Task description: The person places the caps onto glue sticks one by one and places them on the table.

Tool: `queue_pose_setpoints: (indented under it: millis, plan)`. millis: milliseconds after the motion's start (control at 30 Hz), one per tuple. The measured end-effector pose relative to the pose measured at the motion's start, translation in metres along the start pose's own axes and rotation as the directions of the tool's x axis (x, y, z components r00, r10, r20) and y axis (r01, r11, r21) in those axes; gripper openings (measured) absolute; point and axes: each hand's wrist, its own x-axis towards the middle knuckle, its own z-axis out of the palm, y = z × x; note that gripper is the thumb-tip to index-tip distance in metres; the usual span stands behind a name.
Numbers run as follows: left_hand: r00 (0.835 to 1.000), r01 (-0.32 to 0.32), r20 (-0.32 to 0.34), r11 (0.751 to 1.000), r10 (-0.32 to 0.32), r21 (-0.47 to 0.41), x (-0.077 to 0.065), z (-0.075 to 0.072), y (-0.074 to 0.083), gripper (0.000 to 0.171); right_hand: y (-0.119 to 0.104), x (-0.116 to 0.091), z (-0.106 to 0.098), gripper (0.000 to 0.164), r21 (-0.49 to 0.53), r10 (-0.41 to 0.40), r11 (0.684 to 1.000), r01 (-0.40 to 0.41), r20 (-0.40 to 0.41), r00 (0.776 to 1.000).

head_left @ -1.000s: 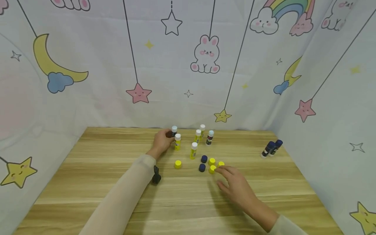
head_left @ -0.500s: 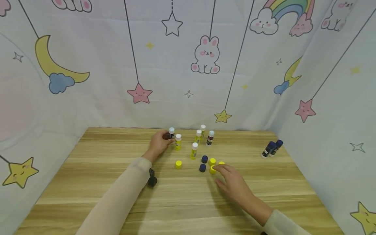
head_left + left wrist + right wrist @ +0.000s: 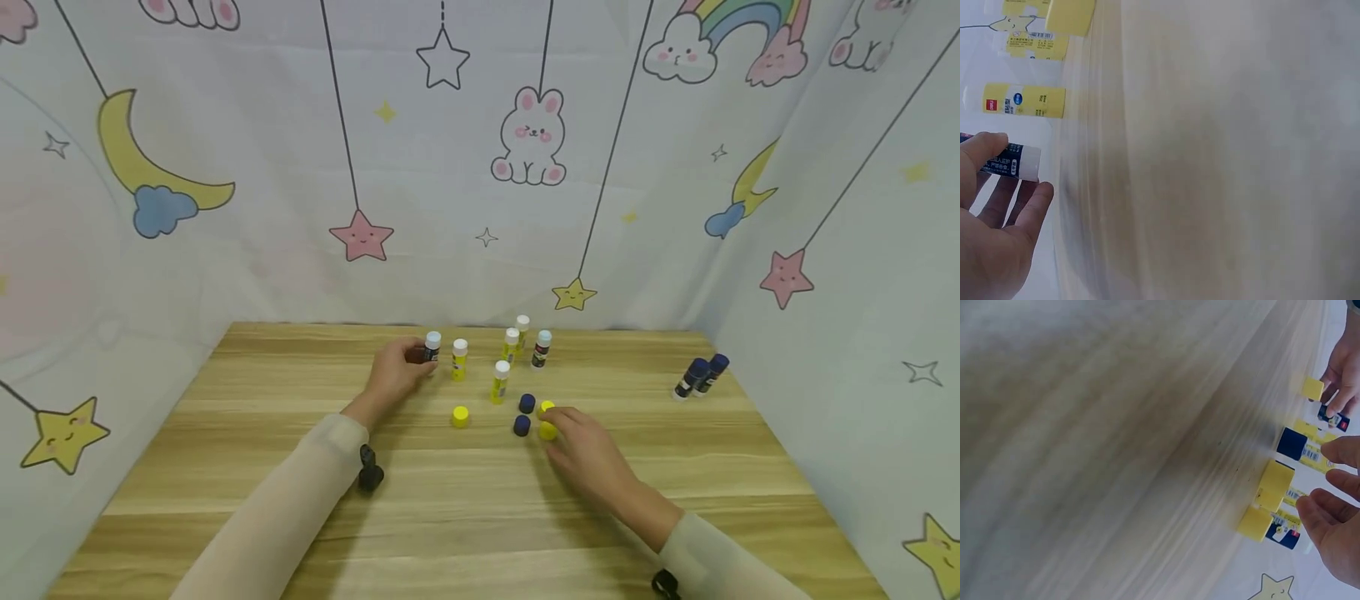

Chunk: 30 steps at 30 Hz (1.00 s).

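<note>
My left hand [image 3: 390, 377] grips a navy glue stick [image 3: 432, 348] with a pale top, standing upright at the back of the table. In the left wrist view its thumb lies across the stick's dark label [image 3: 1007, 157], with fingers behind. A yellow glue stick [image 3: 459, 362] stands just to its right. My right hand [image 3: 591, 457] hovers beside the loose caps, fingers loosely bent and apart, holding nothing. Its fingertips overlap a yellow cap [image 3: 547, 407] in the head view; another yellow cap [image 3: 548, 431] and two navy caps [image 3: 527, 403] lie beside it.
More yellow glue sticks [image 3: 500, 385] and a second dark one [image 3: 542, 350] stand uncapped near the back. A lone yellow cap [image 3: 461, 417] sits left of them. Two capped navy glue sticks [image 3: 691, 380] stand at the far right. A printed curtain [image 3: 285, 275] rises behind the table.
My left hand has moved left with the navy glue stick, away from the yellow one. The right hand has shifted slightly left over the yellow caps, now covering the rightmost one.
</note>
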Motion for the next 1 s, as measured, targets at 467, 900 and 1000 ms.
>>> queue_pose_setpoints:
  millis: [467, 900, 1000]
  plan:
    - [0.999, -0.038, -0.038, 0.997, 0.036, -0.073, -0.024, 0.0, 0.007, 0.036, -0.006, 0.024, 0.014, 0.032, 0.031, 0.018, 0.999, -0.021, 0.101, 0.995]
    - [1.0, -0.009, -0.03, 0.996, 0.006, -0.093, -0.049, 0.001, 0.021, 0.034, -0.004, 0.038, 0.02, 0.023, -0.007, -0.055, 0.998, 0.056, 0.143, 0.988]
    - [0.999, -0.019, -0.039, 0.996, 0.015, -0.083, -0.052, -0.001, 0.021, 0.034, -0.004, 0.04, 0.023, 0.024, -0.012, -0.054, 0.998, 0.056, 0.147, 0.988]
